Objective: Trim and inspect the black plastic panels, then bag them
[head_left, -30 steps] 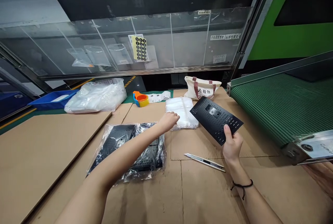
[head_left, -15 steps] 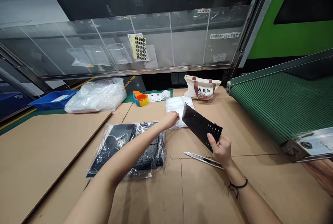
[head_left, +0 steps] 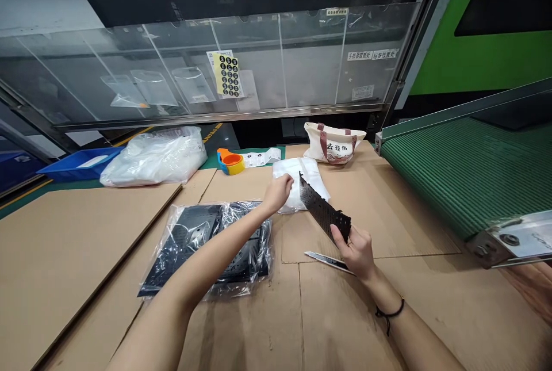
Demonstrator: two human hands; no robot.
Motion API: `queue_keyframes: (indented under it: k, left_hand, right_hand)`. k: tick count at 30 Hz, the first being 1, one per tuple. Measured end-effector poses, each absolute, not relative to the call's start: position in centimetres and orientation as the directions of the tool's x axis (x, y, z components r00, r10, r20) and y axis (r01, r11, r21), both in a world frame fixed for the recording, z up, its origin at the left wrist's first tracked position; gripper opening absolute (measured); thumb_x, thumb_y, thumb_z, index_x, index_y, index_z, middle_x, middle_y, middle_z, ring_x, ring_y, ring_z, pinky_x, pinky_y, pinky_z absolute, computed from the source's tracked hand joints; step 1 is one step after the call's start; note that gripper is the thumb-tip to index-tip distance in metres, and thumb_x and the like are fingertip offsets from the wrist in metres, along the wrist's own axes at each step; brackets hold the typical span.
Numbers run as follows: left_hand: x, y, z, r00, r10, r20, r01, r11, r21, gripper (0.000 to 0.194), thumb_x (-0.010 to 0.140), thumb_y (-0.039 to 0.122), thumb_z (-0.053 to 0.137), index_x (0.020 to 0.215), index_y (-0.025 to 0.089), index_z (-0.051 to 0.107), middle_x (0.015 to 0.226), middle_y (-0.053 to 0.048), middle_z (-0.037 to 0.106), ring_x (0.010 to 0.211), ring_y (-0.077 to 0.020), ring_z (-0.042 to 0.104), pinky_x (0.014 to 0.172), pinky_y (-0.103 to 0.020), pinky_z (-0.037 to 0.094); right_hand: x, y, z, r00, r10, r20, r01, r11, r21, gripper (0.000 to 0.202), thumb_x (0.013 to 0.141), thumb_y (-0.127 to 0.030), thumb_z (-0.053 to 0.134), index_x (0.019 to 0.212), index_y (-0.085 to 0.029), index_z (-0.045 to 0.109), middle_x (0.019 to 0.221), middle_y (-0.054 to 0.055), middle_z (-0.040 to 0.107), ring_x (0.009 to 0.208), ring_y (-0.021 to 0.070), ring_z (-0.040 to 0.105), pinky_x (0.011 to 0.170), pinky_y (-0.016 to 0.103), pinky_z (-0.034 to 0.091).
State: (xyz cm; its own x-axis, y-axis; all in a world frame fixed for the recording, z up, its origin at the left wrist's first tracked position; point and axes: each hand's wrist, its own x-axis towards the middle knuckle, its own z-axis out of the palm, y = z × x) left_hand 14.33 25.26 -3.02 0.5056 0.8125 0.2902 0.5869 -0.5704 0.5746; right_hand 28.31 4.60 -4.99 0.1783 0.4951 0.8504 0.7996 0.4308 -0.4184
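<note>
My right hand [head_left: 356, 247] grips a thin black perforated panel [head_left: 321, 207] by its lower right end. The panel is tilted, its far end close to my left hand. My left hand [head_left: 279, 192] is closed in a pinch at the left side of a stack of clear plastic bags [head_left: 308, 184]; what its fingers hold, if anything, is hidden. Beneath my right hand lies a utility knife [head_left: 330, 262], partly covered by the hand. Under my left forearm, black perforated panels [head_left: 190, 238] lie on the cardboard in clear plastic wrapping.
A tape dispenser [head_left: 230, 162], a cloth bag [head_left: 332, 144], a large plastic bag bundle [head_left: 155, 158] and a blue tray [head_left: 80, 165] stand along the back. On the right is a green conveyor belt [head_left: 457, 169]. A cardboard sheet [head_left: 86, 244] with a raised edge lies left.
My right hand has moved slightly left and turned the black panel to a steeper angle. My left hand has moved a little up and left, still closed by the bags.
</note>
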Motion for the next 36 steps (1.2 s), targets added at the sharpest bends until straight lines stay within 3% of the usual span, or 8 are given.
queue_keyframes:
  k: [6,10,15,20,24,28,31,36]
  left_hand:
    - [15.6,25.5,-3.0,0.253,0.906,0.340,0.435,-0.420,0.796,0.030,0.099,0.020,0.017,0.091,0.018,0.045,0.079,-0.004,0.062,0.069,-0.0121,0.062,0.067,-0.027,0.053]
    - [15.7,25.5,-2.8,0.247,0.920,0.304,0.432,-0.385,0.816,0.010,0.092,0.014,0.036,0.095,0.018,0.045,0.077,0.001,0.052,0.068,-0.0122,0.056,0.066,-0.027,0.050]
    - [14.5,24.2,-2.3,0.373,0.888,0.269,0.515,-0.439,0.737,0.025,0.074,0.007,0.046,0.094,0.021,0.042,0.081,0.002,0.051,0.074,-0.0139,0.054,0.069,-0.026,0.046]
    - [13.3,23.3,-1.0,0.478,0.843,0.247,0.625,-0.524,0.579,0.009,0.080,0.020,0.050,0.086,0.022,0.044,0.079,-0.002,0.055,0.080,-0.0205,0.055,0.075,-0.031,0.041]
    - [12.7,23.6,-0.1,0.538,0.824,0.179,0.688,-0.552,0.471,0.009,0.079,0.022,0.053,0.072,0.021,0.047,0.058,0.001,0.046,0.065,-0.0207,0.052,0.064,-0.030,0.036]
    - [12.5,23.9,0.4,0.606,0.787,0.114,0.678,-0.587,0.443,0.033,0.085,0.030,0.049,0.055,0.021,0.038,0.050,0.003,0.037,0.055,-0.0150,0.044,0.055,-0.026,0.030]
    - [12.5,23.5,0.6,0.670,0.740,0.063,0.643,-0.620,0.448,0.045,0.090,0.038,0.042,0.051,0.021,0.030,0.048,0.005,0.029,0.049,-0.0114,0.038,0.051,-0.024,0.028]
    - [12.7,22.2,0.4,0.702,0.710,0.057,0.635,-0.659,0.403,0.042,0.093,0.040,0.041,0.056,0.020,0.043,0.051,0.003,0.041,0.051,-0.0130,0.044,0.051,-0.024,0.031]
  right_hand:
    - [28.4,4.5,-5.0,0.290,0.530,0.797,0.771,0.364,-0.523,0.028,0.093,-0.031,0.053,0.068,-0.019,0.059,0.054,0.001,0.058,0.046,0.0141,0.054,0.048,0.025,0.041]
    - [28.5,4.3,-5.2,0.417,0.557,0.718,0.717,0.284,-0.637,0.028,0.091,-0.036,0.054,0.071,-0.019,0.064,0.055,0.002,0.061,0.047,0.0155,0.055,0.049,0.026,0.043]
    - [28.5,3.9,-5.5,0.582,0.519,0.626,0.614,0.225,-0.757,0.036,0.091,-0.047,0.050,0.081,-0.017,0.068,0.068,0.006,0.070,0.060,0.0204,0.064,0.057,0.030,0.050]
    - [29.3,3.8,-4.1,0.798,0.536,0.276,0.085,0.354,-0.932,0.038,0.080,-0.051,0.065,0.094,-0.016,0.071,0.092,0.007,0.074,0.085,0.0242,0.068,0.076,0.035,0.054]
    - [30.1,3.0,-1.7,0.716,0.696,-0.056,-0.378,0.320,-0.869,0.038,0.067,-0.046,0.077,0.089,-0.016,0.072,0.086,0.006,0.075,0.081,0.0247,0.070,0.074,0.036,0.057]
    - [30.3,1.5,-1.1,0.456,0.800,-0.391,-0.686,0.036,-0.727,0.028,0.060,-0.036,0.080,0.077,-0.015,0.073,0.079,0.009,0.075,0.082,0.0288,0.072,0.071,0.039,0.060]
    - [29.6,0.7,-2.1,0.345,0.749,-0.565,-0.799,-0.081,-0.595,0.021,0.064,-0.028,0.077,0.081,-0.015,0.074,0.081,0.009,0.076,0.081,0.0276,0.073,0.068,0.037,0.062]
    - [26.5,0.0,-4.5,0.494,0.666,-0.558,-0.817,0.138,-0.559,0.024,0.069,-0.026,0.079,0.092,-0.020,0.075,0.097,0.003,0.077,0.087,0.0194,0.073,0.067,0.024,0.061]
